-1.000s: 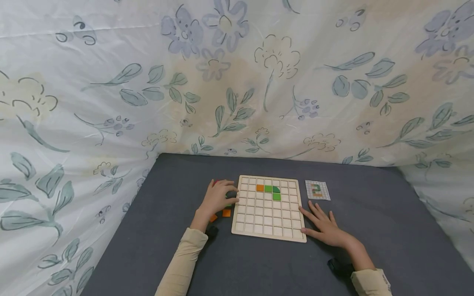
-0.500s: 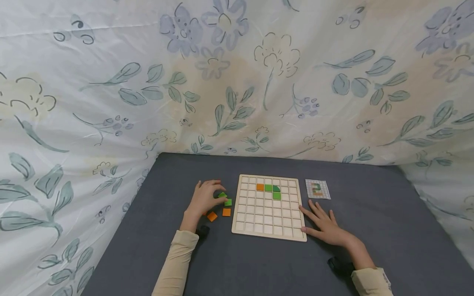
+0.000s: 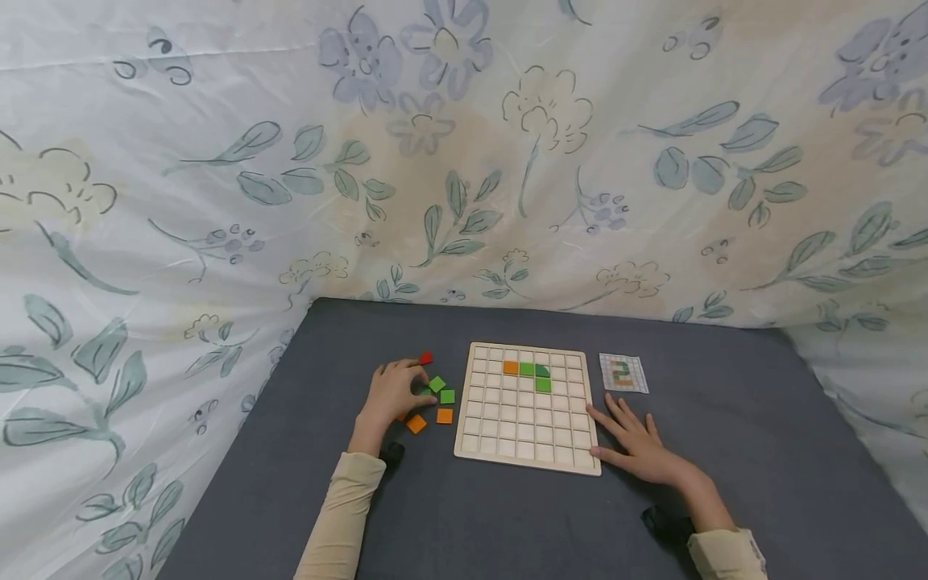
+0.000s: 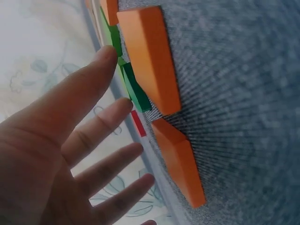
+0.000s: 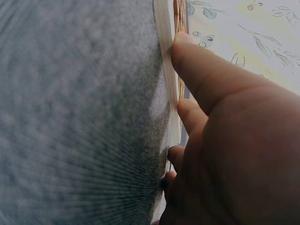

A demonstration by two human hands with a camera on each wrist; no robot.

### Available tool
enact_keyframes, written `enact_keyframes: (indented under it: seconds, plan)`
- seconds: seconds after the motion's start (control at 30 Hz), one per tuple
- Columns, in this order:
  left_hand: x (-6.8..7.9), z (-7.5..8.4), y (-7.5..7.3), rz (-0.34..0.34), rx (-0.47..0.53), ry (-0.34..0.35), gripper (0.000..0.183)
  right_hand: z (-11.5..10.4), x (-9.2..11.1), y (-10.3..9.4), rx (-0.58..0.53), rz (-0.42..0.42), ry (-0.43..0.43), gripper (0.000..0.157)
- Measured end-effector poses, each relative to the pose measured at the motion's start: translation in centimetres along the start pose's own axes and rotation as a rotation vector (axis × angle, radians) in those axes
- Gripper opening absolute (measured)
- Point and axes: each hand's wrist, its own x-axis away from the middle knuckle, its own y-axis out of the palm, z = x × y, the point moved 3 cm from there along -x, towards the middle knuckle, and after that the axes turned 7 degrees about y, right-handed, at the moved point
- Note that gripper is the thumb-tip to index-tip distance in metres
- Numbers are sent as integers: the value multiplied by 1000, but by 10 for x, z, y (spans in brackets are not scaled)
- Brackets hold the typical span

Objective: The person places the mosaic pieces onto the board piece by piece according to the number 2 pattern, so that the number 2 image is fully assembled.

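Note:
My left hand (image 3: 392,396) hovers over loose tiles left of the wooden grid board (image 3: 500,419), thumb and fingers apart. In the left wrist view nothing is gripped; a dark green tile (image 4: 136,89) lies just beyond the fingertips. Light green tiles (image 3: 447,396), orange tiles (image 3: 445,416) and a red tile (image 3: 425,358) lie around the hand. On the board sit an orange tile (image 3: 511,368), two light green squares (image 3: 543,385) and a dark green tile with a rounded corner (image 3: 541,370). My right hand (image 3: 641,447) lies spread, thumb and index finger touching the board's right edge.
A small printed pattern card (image 3: 623,373) lies right of the board's upper corner. The dark grey tabletop (image 3: 522,532) is bordered behind and at the sides by a floral cloth (image 3: 464,161).
My left hand has drawn back leftward from beside the board to the loose tiles, uncovering the green, orange and red ones. The right hand stays at the board's edge.

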Motion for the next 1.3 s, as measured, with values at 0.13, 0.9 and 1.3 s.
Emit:
enact_keyframes:
  seconds: [0.13, 0.9, 1.3]
  plan:
    - [0, -2, 2, 3, -25, -16, 35, -1, 1, -2, 3, 2, 8, 69]
    - [5, -16, -4, -2, -42, -70, 25, -2, 0, -1, 17, 19, 6, 69]
    - [3, -17, -3, -13, -63, -22, 25, -1, 0, 0, 19, 18, 2, 69]
